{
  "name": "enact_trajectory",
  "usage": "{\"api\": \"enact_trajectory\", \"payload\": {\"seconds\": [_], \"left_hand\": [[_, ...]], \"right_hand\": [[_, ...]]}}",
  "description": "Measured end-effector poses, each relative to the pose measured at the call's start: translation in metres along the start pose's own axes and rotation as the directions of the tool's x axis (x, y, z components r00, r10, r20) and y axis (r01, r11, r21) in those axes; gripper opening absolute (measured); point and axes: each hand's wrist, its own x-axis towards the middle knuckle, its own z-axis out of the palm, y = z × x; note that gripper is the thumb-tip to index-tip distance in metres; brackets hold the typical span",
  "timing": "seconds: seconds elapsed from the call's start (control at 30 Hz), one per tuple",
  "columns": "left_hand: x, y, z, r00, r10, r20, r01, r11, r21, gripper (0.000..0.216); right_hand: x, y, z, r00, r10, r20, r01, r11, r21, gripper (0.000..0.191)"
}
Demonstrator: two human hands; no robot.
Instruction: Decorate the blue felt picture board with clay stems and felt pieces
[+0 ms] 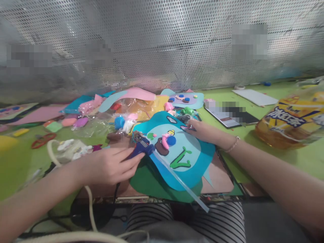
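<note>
My left hand is wrapped round a blue hot glue gun. A clear glue stick sticks out of its back towards my lap. The gun's nozzle end is over the left edge of a blue paper cutout. On the cutout's paler middle are a pink and brown clay figure with a blue ball and a green clay plant shape. My right hand rests at the cutout's upper right, fingers drawn together at a small dark-edged piece. Whether they grip it is hard to see.
Clay lumps, clear plastic bags and paper sheets lie behind. Orange-handled scissors are at left, near a pale cable. A phone and a large iced tea bottle stand right. A perforated metal panel closes off the back.
</note>
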Motion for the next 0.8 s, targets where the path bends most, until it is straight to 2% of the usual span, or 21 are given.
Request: {"api": "enact_trajectory", "payload": {"seconds": [0.13,0.3,0.57,0.67,0.73,0.8], "left_hand": [[0.004,0.009,0.004,0.997,0.031,0.066,-0.026,0.996,-0.084,0.022],[0.002,0.016,0.006,0.996,0.026,0.085,-0.013,0.988,-0.157,0.023],[-0.003,0.021,0.004,0.995,-0.073,0.067,0.087,0.967,-0.238,0.032],[0.004,0.018,-0.004,0.983,-0.181,0.018,0.181,0.957,-0.227,0.034],[0.018,0.017,-0.012,0.954,-0.299,-0.009,0.287,0.924,-0.254,0.034],[0.039,0.018,-0.018,0.92,-0.391,0.035,0.379,0.862,-0.336,0.031]], "right_hand": [[-0.001,-0.001,-0.002,1.0,-0.011,0.005,0.011,1.0,0.02,0.022],[0.0,0.001,0.0,1.0,-0.021,-0.002,0.021,0.999,0.029,0.022],[0.001,0.002,0.001,1.0,-0.003,0.018,0.003,1.0,0.018,0.024],[0.0,0.002,0.0,1.0,-0.003,0.013,0.002,1.0,0.025,0.024],[0.0,0.001,-0.001,1.0,-0.005,0.006,0.005,1.0,0.02,0.024],[-0.001,-0.001,-0.001,1.0,-0.008,0.0,0.008,1.0,0.0,0.024]]}}
